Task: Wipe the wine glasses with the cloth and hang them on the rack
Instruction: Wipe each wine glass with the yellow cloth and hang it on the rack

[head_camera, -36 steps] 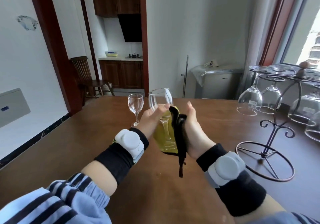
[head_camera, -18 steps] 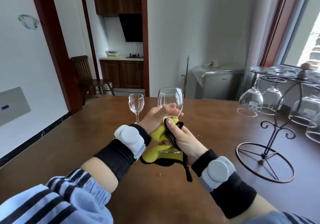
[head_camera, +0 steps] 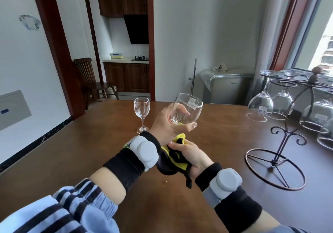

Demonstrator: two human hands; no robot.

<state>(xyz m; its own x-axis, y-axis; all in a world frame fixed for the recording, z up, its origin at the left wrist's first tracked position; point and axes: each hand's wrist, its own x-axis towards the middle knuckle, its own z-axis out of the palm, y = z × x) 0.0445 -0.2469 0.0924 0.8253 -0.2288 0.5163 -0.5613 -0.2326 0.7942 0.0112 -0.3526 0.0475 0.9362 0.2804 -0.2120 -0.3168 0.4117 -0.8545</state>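
My left hand [head_camera: 167, 124] grips a clear wine glass [head_camera: 189, 109] round its bowl, held above the table and tilted to the right. Just below it, my right hand [head_camera: 191, 154] holds the yellow and black cloth [head_camera: 175, 158] bunched around the glass's lower part; stem and foot are hidden. A smaller wine glass [head_camera: 142, 113] stands upright on the brown table [head_camera: 72, 160] behind my left hand. At the right stands the dark metal rack [head_camera: 288, 137] with several glasses [head_camera: 260, 106] hanging upside down from it.
The rack's ring base [head_camera: 275, 169] sits on the table right of my hands. Behind the table are a grey covered cabinet [head_camera: 227, 88], a doorway to a kitchen and a wooden chair [head_camera: 90, 81]. A window is at the far right.
The glass has risen and tilted to the right in my left hand. My right hand with the cloth has dropped lower, under the bowl.
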